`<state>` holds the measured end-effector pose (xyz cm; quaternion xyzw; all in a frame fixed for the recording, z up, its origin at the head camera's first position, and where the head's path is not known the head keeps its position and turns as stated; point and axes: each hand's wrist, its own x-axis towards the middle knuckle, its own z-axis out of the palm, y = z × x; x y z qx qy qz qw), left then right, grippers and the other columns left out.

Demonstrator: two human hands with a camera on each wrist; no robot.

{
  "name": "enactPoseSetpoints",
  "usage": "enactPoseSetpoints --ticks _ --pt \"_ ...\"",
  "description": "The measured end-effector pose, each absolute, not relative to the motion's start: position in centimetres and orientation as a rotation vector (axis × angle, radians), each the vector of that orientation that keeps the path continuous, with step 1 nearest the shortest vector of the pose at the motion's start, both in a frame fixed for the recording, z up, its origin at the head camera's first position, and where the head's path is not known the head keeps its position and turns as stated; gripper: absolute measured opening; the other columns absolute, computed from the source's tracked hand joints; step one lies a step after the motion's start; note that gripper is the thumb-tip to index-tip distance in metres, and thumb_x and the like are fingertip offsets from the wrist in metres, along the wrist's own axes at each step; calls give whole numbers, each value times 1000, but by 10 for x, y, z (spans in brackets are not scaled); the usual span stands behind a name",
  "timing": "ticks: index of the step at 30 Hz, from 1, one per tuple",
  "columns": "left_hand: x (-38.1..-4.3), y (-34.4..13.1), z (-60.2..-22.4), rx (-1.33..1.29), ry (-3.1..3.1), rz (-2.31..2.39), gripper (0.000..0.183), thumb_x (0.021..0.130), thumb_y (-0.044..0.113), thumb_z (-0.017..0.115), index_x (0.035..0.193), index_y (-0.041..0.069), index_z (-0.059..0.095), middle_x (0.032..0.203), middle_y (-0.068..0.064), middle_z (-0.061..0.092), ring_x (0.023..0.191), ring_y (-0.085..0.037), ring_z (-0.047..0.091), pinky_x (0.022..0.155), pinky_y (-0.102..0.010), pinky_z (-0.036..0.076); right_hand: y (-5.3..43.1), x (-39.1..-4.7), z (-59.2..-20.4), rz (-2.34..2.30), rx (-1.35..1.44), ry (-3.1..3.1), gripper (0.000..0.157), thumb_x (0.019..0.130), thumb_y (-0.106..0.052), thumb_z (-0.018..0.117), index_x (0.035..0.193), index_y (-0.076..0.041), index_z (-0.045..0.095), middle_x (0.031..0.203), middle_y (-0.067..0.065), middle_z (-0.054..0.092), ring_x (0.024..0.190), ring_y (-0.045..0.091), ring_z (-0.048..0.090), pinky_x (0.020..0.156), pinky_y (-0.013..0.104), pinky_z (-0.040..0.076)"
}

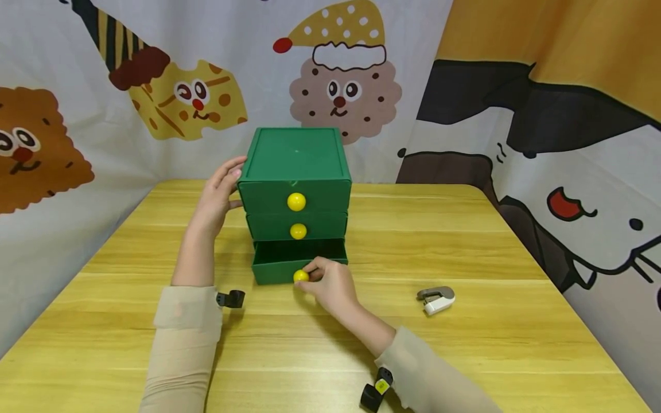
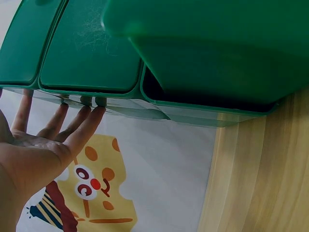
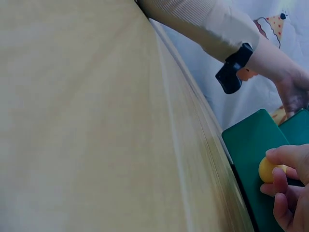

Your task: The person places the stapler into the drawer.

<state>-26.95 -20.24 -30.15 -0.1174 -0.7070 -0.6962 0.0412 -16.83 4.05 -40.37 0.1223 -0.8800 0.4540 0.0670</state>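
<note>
A green cabinet [image 1: 295, 154] with three drawers and round yellow knobs stands at the middle of the table. Its bottom drawer [image 1: 273, 274] is pulled partway out, and the part of its inside that shows is dark. My right hand [image 1: 333, 287] pinches the yellow knob [image 3: 266, 170] of that drawer between thumb and fingers. On the cabinet's left side rests my left hand [image 1: 214, 198], its fingers [image 2: 87, 126] extended against the side wall in the left wrist view. The middle drawer [image 1: 268, 227] and top drawer [image 1: 263, 198] are closed.
A small grey and white stapler [image 1: 436, 300] lies on the wooden table [image 1: 465, 355], to the right of the cabinet. Behind the table hangs a curtain [image 1: 268, 103] printed with cartoon figures. Each sleeve cuff carries a small black camera.
</note>
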Motion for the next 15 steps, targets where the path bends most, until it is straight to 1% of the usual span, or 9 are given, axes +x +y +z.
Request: enactPoseSetpoints --ticks 7,13,15 --pt "-269 -202 -301 -366 -2175 -2120 50 100 43 46 145 23 41 148 -3 36 128 -30 39 94 -55 37 42 -158 -401 1362 392 -2664 18 74 -21 84 85 -16 70 77 -7 69 69 6 61 60 22 49" --pt "-269 -202 -301 -355 -2181 -2115 50 100 44 46 145 24 41 148 -3 35 129 -31 38 95 -56 36 46 -153 -397 1310 434 -2688 19 76 -24 83 88 -16 72 79 -7 69 71 7 61 58 23 47" --pt "-269 -202 -301 -353 -2179 -2116 50 100 44 46 145 24 41 148 -3 35 128 -31 38 95 -56 36 49 -153 -395 1256 467 -2692 21 76 -26 83 91 -16 73 79 -7 69 69 6 60 57 23 46"
